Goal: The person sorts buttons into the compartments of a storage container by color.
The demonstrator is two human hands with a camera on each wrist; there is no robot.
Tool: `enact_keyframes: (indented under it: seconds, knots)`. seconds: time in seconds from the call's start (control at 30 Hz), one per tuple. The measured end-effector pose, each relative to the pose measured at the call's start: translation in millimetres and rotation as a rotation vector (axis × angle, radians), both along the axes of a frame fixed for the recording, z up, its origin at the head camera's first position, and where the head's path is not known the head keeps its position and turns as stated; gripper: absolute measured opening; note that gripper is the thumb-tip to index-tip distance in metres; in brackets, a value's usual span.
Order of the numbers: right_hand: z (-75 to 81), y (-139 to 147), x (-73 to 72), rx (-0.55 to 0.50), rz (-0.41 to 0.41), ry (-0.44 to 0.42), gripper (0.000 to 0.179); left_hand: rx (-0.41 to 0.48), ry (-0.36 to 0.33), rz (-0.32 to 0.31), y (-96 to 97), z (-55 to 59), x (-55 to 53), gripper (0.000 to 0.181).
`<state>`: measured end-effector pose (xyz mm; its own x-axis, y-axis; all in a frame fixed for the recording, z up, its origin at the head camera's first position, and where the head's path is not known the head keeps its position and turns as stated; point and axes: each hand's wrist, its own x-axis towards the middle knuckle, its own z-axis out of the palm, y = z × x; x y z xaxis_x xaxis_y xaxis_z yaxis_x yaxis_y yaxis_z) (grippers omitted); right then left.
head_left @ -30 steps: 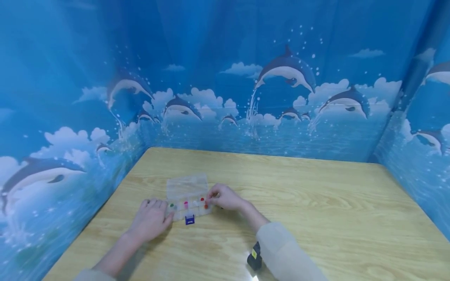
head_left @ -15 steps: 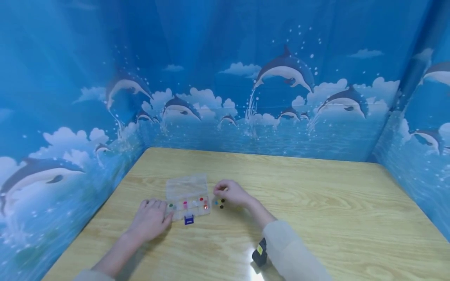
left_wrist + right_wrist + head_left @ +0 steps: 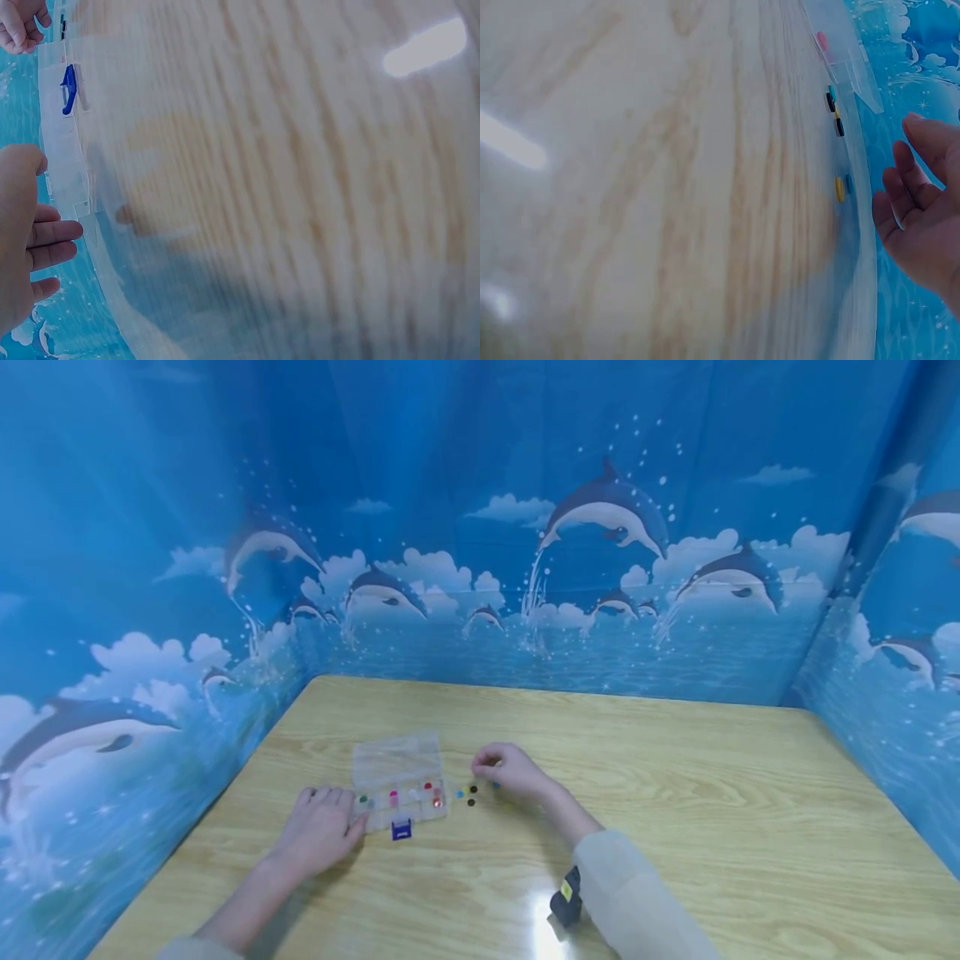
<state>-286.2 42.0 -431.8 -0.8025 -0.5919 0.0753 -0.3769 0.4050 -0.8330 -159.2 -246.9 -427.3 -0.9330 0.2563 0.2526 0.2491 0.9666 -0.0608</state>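
A clear plastic compartment box (image 3: 381, 821) with a blue latch (image 3: 401, 829) lies on the table, its clear lid (image 3: 396, 758) folded back. Small round pieces in several colours, such as a red one (image 3: 428, 786) and a green one (image 3: 363, 799), sit in its compartments. My left hand (image 3: 318, 827) rests at the box's left end, fingers extended and thumb by the near corner. Right of the box, my right hand (image 3: 513, 770) hovers with loosely bent fingers. Its thumb and fingertips are apart in the right wrist view, with nothing visible between them.
Loose black pieces (image 3: 472, 802) and a light blue piece (image 3: 460, 794) lie just right of the box. A yellow piece (image 3: 840, 190) lies near my right hand. The wood-patterned table (image 3: 675, 793) meets a dolphin-printed curtain (image 3: 465, 527) at the back and sides.
My right hand has moved from the box's right end off to the right, uncovering the loose pieces and an orange-red piece inside the box. My left hand stays at the box.
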Motion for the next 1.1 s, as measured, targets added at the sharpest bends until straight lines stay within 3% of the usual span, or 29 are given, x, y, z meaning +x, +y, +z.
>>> enact_keyframes:
  seconds: [0.47, 0.8, 1.1]
  knots:
    - [-8.0, -5.7, -4.2, 0.005, 0.056, -0.005, 0.014, -0.013, 0.018, -0.005, 0.9, 3.5, 1.1, 0.036]
    - [-9.0, -11.4, -2.3, 0.005, 0.006, -0.051, 0.013, -0.016, 0.003, 0.0, 1.7, 4.9, 2.0, 0.036]
    - [-12.0, -11.8, -1.4, 0.015, 0.022, -0.069, 0.012, -0.012, 0.003, 0.0, 1.7, 4.0, 3.0, 0.034]
